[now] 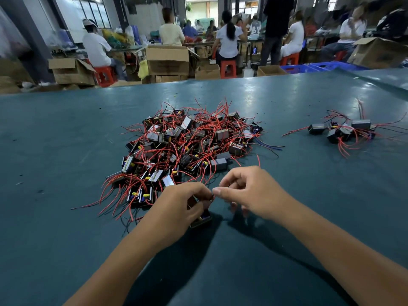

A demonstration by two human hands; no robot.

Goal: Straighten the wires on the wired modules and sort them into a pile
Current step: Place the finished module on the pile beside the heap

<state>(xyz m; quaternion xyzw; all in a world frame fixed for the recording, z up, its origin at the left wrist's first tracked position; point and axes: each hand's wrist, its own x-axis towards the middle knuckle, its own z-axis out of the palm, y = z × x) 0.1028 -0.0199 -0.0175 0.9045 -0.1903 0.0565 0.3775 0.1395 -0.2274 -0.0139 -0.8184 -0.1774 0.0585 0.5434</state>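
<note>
While the left hand (181,204) is gripping one wired module (202,218) just above the green table (66,239), near the big tangled heap (187,146), the right hand (247,191) is apparently pinching its wire at the root; it should be drawing outward smoothly, then adding it to the small pile (344,131).

Both forearms reach forward; left hand (181,204) curled gripping, right hand (247,191) pinching beside it.

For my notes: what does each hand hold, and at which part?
The left hand grips a module by its body. The right hand pinches something at the thumb tip, probably that module's wire; the wire itself is hardly visible.
</note>
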